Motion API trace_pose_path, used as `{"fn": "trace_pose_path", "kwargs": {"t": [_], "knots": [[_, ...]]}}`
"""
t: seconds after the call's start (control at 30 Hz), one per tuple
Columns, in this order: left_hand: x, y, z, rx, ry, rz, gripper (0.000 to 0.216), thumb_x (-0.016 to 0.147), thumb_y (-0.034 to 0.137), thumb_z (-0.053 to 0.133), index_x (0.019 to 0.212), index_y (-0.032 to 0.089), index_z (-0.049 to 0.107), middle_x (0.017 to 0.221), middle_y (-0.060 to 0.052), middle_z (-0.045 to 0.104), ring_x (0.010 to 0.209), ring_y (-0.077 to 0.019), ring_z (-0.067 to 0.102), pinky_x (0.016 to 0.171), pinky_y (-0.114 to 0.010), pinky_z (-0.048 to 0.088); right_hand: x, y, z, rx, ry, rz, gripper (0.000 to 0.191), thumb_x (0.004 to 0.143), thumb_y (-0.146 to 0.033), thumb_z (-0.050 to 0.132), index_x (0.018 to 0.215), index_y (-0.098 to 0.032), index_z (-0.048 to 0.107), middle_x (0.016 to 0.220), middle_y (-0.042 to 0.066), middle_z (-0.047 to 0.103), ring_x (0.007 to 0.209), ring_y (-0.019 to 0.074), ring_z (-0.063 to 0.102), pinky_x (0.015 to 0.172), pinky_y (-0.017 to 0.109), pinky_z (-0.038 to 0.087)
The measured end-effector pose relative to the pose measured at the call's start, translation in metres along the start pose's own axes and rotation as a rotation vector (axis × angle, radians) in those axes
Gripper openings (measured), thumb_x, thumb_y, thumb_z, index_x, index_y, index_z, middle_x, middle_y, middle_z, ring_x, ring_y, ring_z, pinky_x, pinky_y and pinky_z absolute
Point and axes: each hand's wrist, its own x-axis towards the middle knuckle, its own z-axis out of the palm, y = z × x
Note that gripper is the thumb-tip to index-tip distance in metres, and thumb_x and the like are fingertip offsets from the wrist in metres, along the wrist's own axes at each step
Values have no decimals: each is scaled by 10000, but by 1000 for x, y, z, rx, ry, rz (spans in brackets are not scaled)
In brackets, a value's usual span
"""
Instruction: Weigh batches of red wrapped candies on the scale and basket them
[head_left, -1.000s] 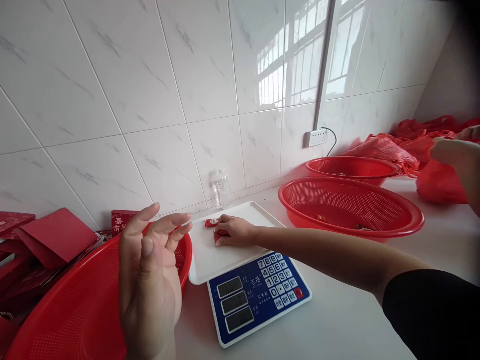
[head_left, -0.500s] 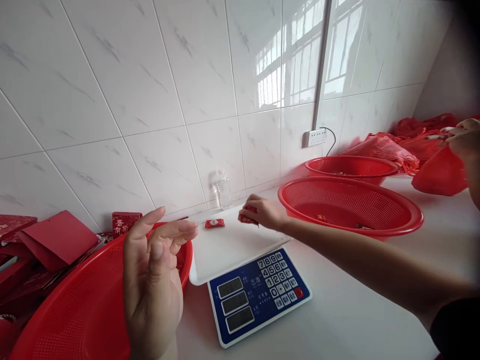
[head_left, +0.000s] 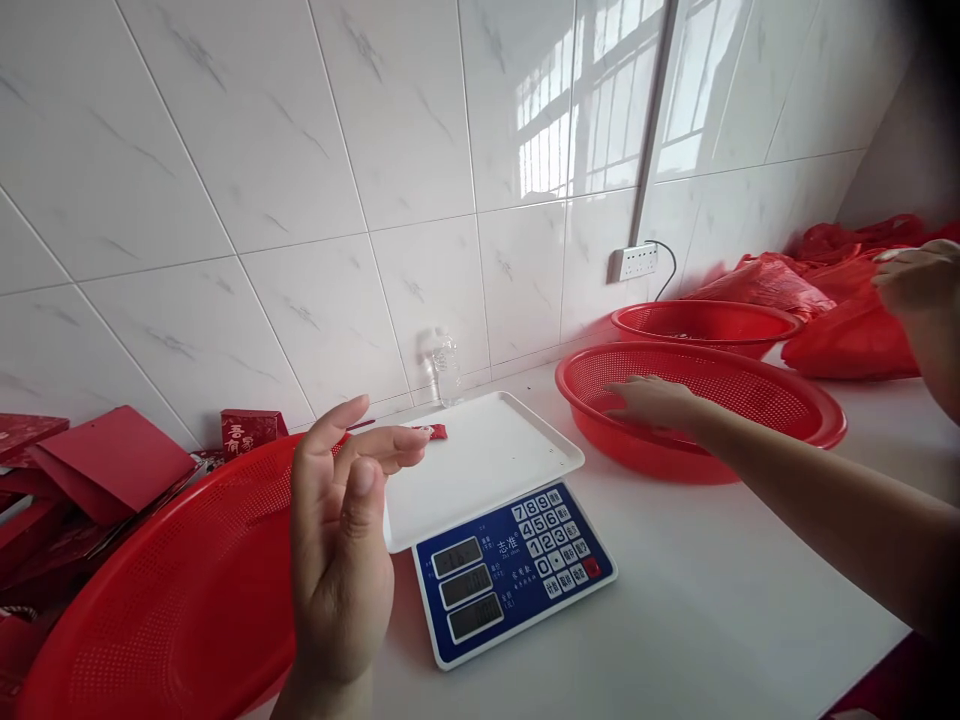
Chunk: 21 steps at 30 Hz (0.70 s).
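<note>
My left hand (head_left: 341,560) is raised in front of the big red basket (head_left: 150,600) at the lower left, fingers loosely apart and empty. My right hand (head_left: 651,400) reaches palm down, fingers stretched out, into the middle red basket (head_left: 795,440); nothing shows in it. Between them stands a scale with a white tray (head_left: 487,465) and a blue keypad panel (head_left: 517,572). One small red packet (head_left: 435,432) lies on the tray's far left edge, just beyond my left fingertips.
A second red basket (head_left: 705,326) and red plastic bags (head_left: 847,340) sit at the back right, where another person's hand (head_left: 911,278) is on a bag. Red boxes (head_left: 112,465) pile up at the left. A clear bottle (head_left: 446,368) stands against the tiled wall.
My right hand took a red packet off the scale tray and swung right over the middle basket. One packet stays on the tray. My left hand drifted slightly right.
</note>
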Motion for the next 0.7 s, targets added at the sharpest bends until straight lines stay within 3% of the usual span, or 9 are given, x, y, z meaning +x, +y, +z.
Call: {"fn": "trace_pose_path", "kwargs": {"t": [0.07,0.13,0.3,0.4,0.5,0.6,0.7], "knots": [[0,-1,0,5,-10,-3,277,943,384,496,1170,241,565,893,-41,703,906,-210,682,886,-426,518,3,-15,-2,-4,17,-51,412,794,-445,617,1115,-194,680,1158,207,639,1105,430,551,751,578,481],[-1,-1,0,13,-8,2,287,943,386,494,1180,240,559,897,-43,701,910,-219,682,882,-439,519,6,-42,-4,13,37,-149,415,860,-401,541,1228,-223,612,1325,173,559,1280,405,420,887,620,427],[-1,1,-3,5,18,14,279,945,373,493,1183,238,552,887,-42,708,892,-212,675,851,-414,521,1,-138,-1,78,-37,-465,465,924,-395,488,1368,-256,501,1483,102,432,1413,320,256,1100,577,237],[0,4,-5,-9,44,25,285,934,380,512,1175,234,555,859,-39,710,863,-207,675,848,-406,520,-6,-189,11,109,-146,-617,481,924,-393,509,1380,-242,493,1492,101,423,1407,309,283,1108,542,256],[1,7,-7,-13,61,36,289,924,392,527,1166,236,560,859,-35,715,843,-204,678,846,-404,519,-10,-222,24,139,-205,-696,465,934,-318,504,1390,-232,475,1460,112,463,1371,299,356,1085,513,310],[1,9,-10,-6,72,39,289,930,391,517,1173,240,560,870,-34,721,851,-201,678,853,-399,515,-8,-237,32,164,-218,-709,418,954,-259,473,1368,-201,484,1346,122,563,1235,272,511,988,446,431],[1,9,-11,1,70,44,286,940,388,503,1182,247,560,867,-30,721,864,-201,675,856,-395,513,-6,-239,33,165,-203,-692,331,954,-316,512,1255,-184,551,1207,95,614,1033,219,614,860,415,513]]}}
